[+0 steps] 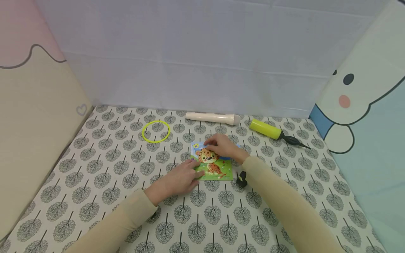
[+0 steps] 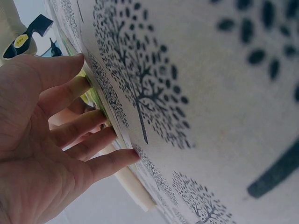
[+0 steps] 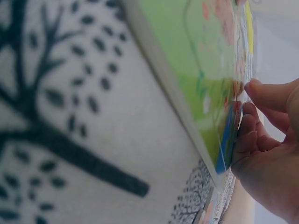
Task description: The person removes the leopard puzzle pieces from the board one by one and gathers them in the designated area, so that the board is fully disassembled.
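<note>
Puzzle (image 1: pixel 212 164) lies flat on the cloth (image 1: pixel 126 196), near centre, between both hands. Left hand (image 1: pixel 181 179) presses its near-left edge with straight, released fingers (image 2: pixel 100 119). Right hand (image 1: pixel 223 146) rests on the far edge, fingertips (image 3: pixel 261 93) curled against the board. Risk, as judged: uneven pressure could slide the board or wrinkle the cloth, loosening pieces. A black clip (image 1: pixel 242 179) lies just right.

The puzzle (image 1: pixel 212 163) at centre frame looked like glossy printed card, lying on a matt woven cloth (image 1: pixel 126 196), with a smooth plastic pump (image 1: pixel 265 129) at upper right.
</note>
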The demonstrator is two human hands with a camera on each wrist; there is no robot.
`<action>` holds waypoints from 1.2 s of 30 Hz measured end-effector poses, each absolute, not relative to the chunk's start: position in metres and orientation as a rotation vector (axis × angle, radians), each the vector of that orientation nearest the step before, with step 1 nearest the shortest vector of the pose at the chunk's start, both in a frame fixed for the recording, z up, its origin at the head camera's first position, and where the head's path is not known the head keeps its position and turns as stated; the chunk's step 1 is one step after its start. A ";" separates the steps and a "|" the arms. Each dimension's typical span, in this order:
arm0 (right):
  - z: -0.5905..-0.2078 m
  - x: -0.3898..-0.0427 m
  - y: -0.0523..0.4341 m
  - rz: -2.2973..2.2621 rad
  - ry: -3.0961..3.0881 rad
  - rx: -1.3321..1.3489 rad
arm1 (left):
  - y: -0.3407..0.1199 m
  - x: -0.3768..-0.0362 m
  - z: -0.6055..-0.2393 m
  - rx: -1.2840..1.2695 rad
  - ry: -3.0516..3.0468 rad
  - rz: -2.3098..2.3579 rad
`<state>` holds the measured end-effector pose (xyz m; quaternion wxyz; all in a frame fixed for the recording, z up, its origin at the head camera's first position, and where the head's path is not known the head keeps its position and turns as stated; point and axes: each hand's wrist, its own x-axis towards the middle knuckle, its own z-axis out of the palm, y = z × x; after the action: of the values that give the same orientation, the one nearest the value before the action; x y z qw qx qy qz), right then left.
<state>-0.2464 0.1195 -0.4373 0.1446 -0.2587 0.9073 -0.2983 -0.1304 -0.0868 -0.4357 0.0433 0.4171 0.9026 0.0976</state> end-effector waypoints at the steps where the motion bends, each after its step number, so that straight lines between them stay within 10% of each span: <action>1: -0.438 -0.247 0.119 -0.876 2.606 -0.741 | -0.087 -0.130 -0.436 1.280 2.762 0.299; 36: -0.441 -0.251 0.126 -1.092 2.486 -0.713 | -0.086 -0.134 -0.430 1.318 2.697 0.250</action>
<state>-0.2513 0.1263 -0.4411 0.1665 -0.2506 0.8731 -0.3836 -0.1338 -0.0855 -0.4302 0.0648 0.4367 0.8934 0.0830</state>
